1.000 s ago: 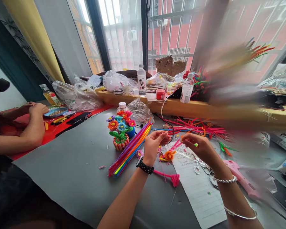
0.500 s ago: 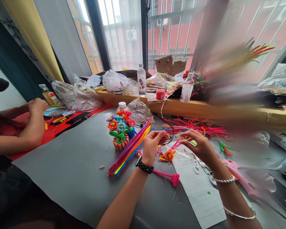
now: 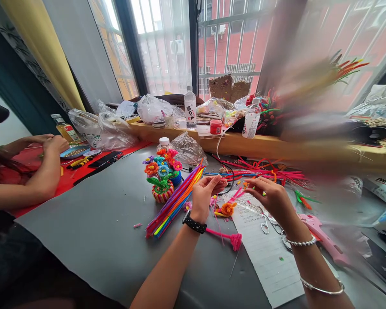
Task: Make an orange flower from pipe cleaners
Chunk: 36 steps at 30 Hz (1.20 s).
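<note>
My left hand is closed in a pinch above the grey table; whatever its fingertips hold is too small to make out. To its right, my right hand has bent fingers, with a small gap between thumb and fingertips and nothing visible in it. Below them lie an orange fuzzy flower and a pink pipe-cleaner flower on a stem. A bundle of coloured pipe cleaners is just left of my left hand. Behind it stands a small striped pot of fuzzy flowers.
A lined paper sheet lies under my right arm, with scissors on it. Further right is a pink glue gun. Pink pipe cleaners spread along the ledge. At left, another person's hands are over a red mat.
My right hand has shifted slightly right, widening the distance between my hands a little. My left hand stays almost in place. At left, the other person's hands have moved.
</note>
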Each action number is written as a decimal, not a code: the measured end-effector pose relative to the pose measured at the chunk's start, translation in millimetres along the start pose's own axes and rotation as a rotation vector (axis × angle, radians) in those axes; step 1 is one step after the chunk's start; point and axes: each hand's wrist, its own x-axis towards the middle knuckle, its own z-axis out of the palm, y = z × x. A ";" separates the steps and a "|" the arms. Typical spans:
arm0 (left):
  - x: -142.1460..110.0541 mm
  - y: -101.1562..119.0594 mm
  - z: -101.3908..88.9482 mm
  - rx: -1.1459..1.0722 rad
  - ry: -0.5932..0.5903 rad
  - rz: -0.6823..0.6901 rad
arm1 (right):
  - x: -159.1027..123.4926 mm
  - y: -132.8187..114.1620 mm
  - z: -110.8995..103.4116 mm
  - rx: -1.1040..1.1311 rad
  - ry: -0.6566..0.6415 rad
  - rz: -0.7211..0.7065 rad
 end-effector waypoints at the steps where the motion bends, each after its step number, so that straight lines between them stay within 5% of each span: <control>1: 0.2 -0.1 -0.1 0.001 0.000 0.001 | -0.2 -0.2 -0.5 0.005 0.000 -0.004; 36: 0.3 -0.1 -0.9 -0.031 0.005 -0.008 | -3.0 2.1 1.1 -0.004 0.052 -0.015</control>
